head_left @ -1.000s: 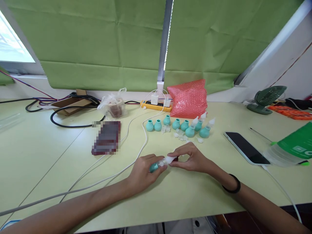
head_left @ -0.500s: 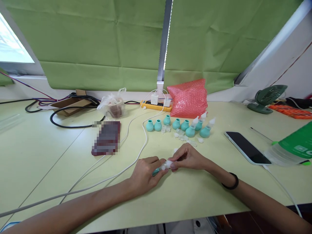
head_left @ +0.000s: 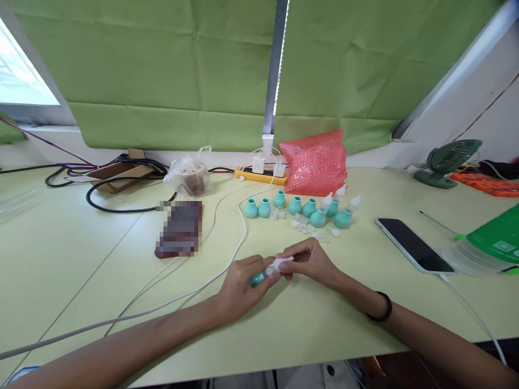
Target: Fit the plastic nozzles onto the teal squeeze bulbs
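Observation:
My left hand [head_left: 243, 281] is closed around a teal bulb [head_left: 258, 278] of a nasal aspirator, most of it hidden by the fingers. A clear connector [head_left: 269, 269] sticks out of the bulb, with a white tip [head_left: 284, 262] at its end. The thumb and fingers of my right hand [head_left: 310, 258] pinch that white tip. Behind the hands stand several open teal bulbs [head_left: 295, 205] without tips. To their right, more bulbs [head_left: 343, 218] carry clear connectors and white nozzles. Loose clear connectors [head_left: 278, 213] and small white tips [head_left: 334, 232] lie in front of them.
A pink bubble-wrap bag [head_left: 316, 165] leans by an orange power strip [head_left: 261, 175]. White cables [head_left: 194, 294] cross the table on the left, near a blurred dark-red phone-like object [head_left: 179, 229]. On the right are a phone [head_left: 413, 246], a green-labelled bottle [head_left: 492, 237] and a fan [head_left: 448, 162].
The aspirator has turned slightly between my hands, and more of its bulb and white tip now shows. My right fingers have shifted along the tip. The view has moved a little.

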`<state>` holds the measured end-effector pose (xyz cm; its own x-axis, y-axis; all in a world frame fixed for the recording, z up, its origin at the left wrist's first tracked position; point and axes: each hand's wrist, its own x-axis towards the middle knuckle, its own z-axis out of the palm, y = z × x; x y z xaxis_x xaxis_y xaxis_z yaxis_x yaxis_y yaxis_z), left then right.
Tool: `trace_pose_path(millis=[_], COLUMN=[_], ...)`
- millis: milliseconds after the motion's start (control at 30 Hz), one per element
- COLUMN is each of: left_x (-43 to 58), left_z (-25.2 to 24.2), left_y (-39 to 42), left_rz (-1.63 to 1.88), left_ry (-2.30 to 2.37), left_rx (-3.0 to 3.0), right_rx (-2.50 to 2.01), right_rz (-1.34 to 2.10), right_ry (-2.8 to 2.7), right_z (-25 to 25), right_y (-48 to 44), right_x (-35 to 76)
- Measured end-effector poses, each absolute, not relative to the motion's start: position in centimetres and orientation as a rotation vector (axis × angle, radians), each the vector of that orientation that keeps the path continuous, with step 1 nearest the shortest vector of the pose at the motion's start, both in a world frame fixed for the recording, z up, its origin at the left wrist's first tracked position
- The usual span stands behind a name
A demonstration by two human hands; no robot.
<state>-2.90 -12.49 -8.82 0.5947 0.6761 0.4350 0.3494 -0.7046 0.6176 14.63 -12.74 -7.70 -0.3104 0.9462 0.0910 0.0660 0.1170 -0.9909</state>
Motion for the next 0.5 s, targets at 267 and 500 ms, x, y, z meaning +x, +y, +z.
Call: trace_pose_path(millis=[267, 500], left_x=[-3.0, -3.0], left_z=[-9.0, -8.6], left_y=[-12.4, -12.4], left_rz=[0.969, 0.891], left_ry=[0.798, 0.796], left_rx=[2.173, 2.179], right_rx=[-1.18, -1.561], right_rz=[0.137, -0.611], right_ry=[-1.419, -1.415], right_z=[-3.6, -1.2], right_y=[-12.5, -11.0], right_x=[17.8, 25.4])
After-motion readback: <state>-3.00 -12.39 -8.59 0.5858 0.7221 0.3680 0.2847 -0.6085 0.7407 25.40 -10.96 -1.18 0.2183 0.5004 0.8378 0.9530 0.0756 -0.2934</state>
